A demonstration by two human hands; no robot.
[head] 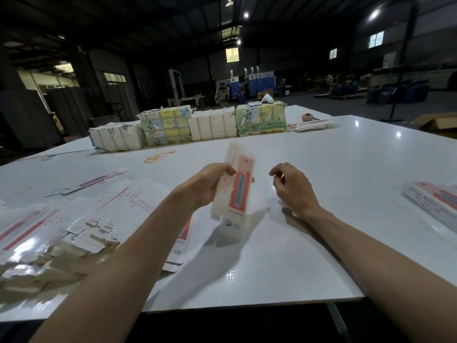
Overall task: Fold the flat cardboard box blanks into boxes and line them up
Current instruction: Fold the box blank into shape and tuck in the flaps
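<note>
The long white-and-red printed cardboard box blank is up off the table, near-upright w/ its top leaning away from you, approx. centre of view, between your two hands. It's motion-blurred, so can't tell how far it's popped open; looks part-formed, w/ a flap hanging at the bottom.

Your left hand grips it on the left edge at about mid-length, fingers curled onto the card; thumb not visible. Holding it mid-air like that prob. keeps both ends free for tucking flaps.

Your right hand sits near the blank's right edge, not touching. Its fingers are loosely curled, thumb and index tips close together, pinching nothing. It looks set to come in on the free side. My read: the step in hand is squaring the tube.

Outward:
- **Feed side:** a loose pile of flat white blanks lies on your left, in easy left-hand reach.
- **Output side:** finished white-and-pink boxes lie at the right edge of the glossy white tabletop.
- **Farther off:** yellow rubber bands, then paper-wrapped bundles along the far side, well apart from the work.
</note>
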